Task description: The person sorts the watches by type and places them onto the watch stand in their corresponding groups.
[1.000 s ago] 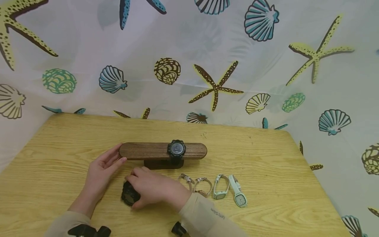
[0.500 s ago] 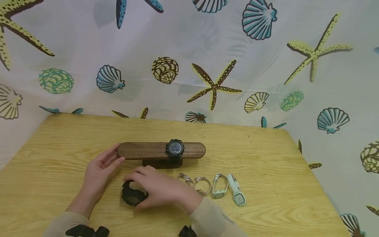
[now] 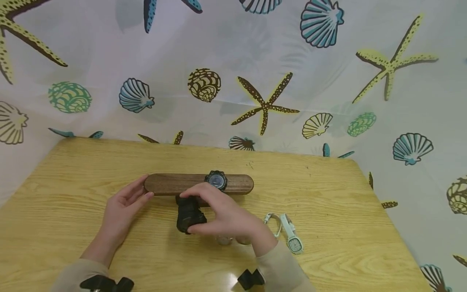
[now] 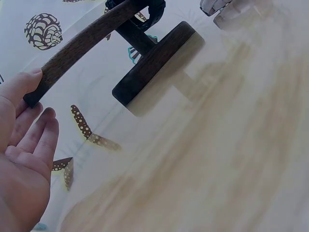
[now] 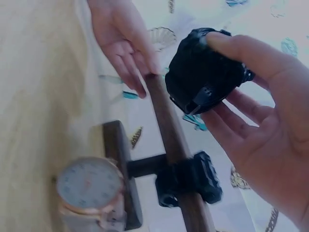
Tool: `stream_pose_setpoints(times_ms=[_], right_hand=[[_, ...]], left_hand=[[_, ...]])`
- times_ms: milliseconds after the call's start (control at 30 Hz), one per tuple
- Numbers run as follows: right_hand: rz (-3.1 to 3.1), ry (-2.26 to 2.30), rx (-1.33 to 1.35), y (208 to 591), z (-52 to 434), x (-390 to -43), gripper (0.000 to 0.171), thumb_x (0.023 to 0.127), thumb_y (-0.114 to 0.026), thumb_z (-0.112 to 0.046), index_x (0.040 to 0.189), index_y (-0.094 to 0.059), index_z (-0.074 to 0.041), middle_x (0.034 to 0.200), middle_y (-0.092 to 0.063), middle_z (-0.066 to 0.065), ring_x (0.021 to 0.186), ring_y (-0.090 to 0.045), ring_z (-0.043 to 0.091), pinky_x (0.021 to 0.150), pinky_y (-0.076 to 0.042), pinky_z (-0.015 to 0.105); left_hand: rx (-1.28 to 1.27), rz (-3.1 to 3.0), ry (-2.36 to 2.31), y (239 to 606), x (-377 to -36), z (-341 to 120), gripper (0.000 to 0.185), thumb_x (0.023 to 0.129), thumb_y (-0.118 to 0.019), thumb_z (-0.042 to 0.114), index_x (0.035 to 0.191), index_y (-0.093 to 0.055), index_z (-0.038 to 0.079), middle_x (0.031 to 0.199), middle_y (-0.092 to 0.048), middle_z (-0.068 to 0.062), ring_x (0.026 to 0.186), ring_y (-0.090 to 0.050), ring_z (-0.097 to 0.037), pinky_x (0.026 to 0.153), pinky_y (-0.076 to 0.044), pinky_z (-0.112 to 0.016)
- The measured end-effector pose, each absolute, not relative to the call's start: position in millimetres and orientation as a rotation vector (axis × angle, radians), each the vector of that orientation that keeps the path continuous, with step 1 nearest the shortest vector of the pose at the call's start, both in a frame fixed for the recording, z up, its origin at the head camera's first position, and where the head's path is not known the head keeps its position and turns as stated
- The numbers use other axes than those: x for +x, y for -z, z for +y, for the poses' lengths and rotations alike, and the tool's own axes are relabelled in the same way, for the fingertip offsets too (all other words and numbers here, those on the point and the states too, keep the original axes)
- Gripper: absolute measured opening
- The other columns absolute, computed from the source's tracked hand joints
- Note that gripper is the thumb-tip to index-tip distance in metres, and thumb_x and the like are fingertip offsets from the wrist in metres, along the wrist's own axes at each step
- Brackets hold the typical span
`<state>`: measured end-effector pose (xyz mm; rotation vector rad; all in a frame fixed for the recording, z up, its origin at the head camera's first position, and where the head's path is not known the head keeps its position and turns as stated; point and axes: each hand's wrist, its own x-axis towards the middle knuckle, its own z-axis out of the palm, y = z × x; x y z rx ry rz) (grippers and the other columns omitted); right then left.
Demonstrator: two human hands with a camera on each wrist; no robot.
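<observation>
My right hand (image 3: 215,213) grips a chunky black watch (image 3: 188,215) just above the table, in front of the wooden watch stand (image 3: 171,184). The same black watch (image 5: 203,77) shows close up between thumb and fingers of my right hand (image 5: 251,111). Another black watch (image 3: 217,180) is strapped round the stand's bar (image 5: 181,159). My left hand (image 3: 125,202) is open, its fingertips touching the left end of the bar (image 4: 72,53); the left hand (image 4: 24,140) holds nothing.
A white watch (image 3: 292,237) and a pale strap (image 3: 271,221) lie on the wooden table (image 3: 346,227) right of my hand. A rose-gold watch (image 5: 89,186) lies near the stand's base. A shell-patterned curtain (image 3: 255,73) hangs behind the table.
My right hand lifted the black watch from the table and carried it right and towards the stand. My left hand stayed at the bar's left end.
</observation>
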<state>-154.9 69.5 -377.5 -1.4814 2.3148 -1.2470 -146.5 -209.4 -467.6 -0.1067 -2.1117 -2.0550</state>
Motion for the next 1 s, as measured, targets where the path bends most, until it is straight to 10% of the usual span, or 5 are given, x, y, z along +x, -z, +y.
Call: stream_pose_setpoints(times_ms=[300,1000], right_hand=[[2.179,1.633,-1.33,368.0,99.9,-163.1,0.054,0.083,-0.073,-0.001,0.134,-0.052,-0.006,0.129,-0.051,0.01,0.112,-0.052,0.021,0.096,-0.048,0.038],[2.61,1.728,-0.478,359.5,164.4,-191.3,0.049,0.091,-0.067,-0.032,0.137,-0.052,-0.025,0.131,-0.052,0.004,0.116,-0.052,0.023,0.094,-0.049,0.039]], left_hand=[[-0.137,-2.087,2.086,467.6,-146.0,-207.8,0.053,0.091,-0.066,0.011,0.141,-0.048,0.008,0.138,-0.051,0.0,0.113,-0.053,0.002,0.085,-0.047,-0.013],[-0.084,-2.146,2.044,465.8,-145.3,-209.0,0.054,0.091,-0.067,0.014,0.142,-0.048,0.012,0.141,-0.049,-0.002,0.113,-0.053,0.003,0.084,-0.047,-0.012]])
